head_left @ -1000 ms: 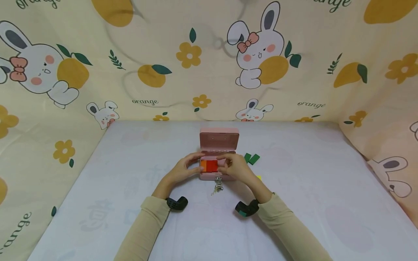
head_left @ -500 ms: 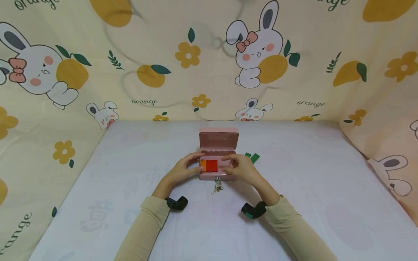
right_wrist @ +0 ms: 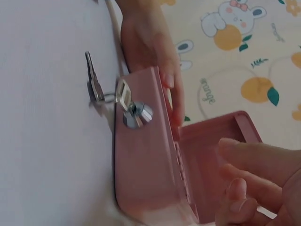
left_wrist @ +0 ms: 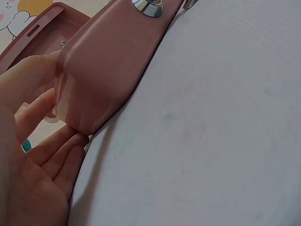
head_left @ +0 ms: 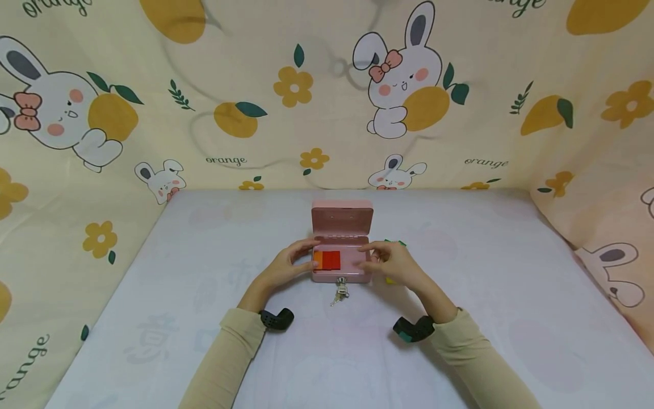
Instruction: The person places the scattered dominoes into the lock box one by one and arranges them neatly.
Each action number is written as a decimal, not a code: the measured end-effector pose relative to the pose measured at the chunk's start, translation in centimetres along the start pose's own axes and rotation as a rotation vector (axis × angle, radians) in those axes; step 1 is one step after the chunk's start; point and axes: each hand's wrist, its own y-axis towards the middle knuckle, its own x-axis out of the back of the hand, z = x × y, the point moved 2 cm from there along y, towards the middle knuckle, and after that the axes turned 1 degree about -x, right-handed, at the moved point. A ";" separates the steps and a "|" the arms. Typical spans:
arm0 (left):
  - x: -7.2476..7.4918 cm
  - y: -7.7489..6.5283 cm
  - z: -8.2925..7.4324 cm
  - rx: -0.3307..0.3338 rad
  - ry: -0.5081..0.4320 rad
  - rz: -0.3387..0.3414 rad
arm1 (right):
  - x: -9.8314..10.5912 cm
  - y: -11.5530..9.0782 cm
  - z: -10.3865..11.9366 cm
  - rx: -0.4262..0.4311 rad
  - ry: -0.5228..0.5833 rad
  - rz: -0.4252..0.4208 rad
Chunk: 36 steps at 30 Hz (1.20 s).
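Observation:
A pink metal cash box (head_left: 352, 279) stands on the table with its lid (head_left: 343, 220) raised. At its left end my left hand (head_left: 288, 266) holds the box, thumb at the rim and fingers against the side in the left wrist view. Inside the box, flat red pieces (head_left: 331, 260) lie beside an orange piece (head_left: 318, 260) at the left. My right hand (head_left: 395, 266) hovers at the box's right end with loosely bent fingers and nothing between them. From the front lock hang keys (right_wrist: 94, 82).
Behind the right hand, green pieces (head_left: 402, 243) are mostly hidden, and a bit of yellow (head_left: 390, 280) shows below it. A white cloth (head_left: 204, 341) covers the table. Patterned fabric (head_left: 317, 130) hangs at the back and sides.
My right hand has drawn rightward from the red pieces toward the box's right rim, its fingers parting. It now covers most of the green pieces. The left hand and box stay put.

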 end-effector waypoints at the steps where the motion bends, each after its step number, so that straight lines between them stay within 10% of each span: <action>1: 0.0 0.0 0.0 0.003 0.005 0.000 | 0.2 -0.1 -0.1 0.006 0.001 0.003; 36: 0.1 -0.1 -0.1 0.008 0.012 0.005 | 4.9 -1.7 -5.9 0.077 -0.103 0.199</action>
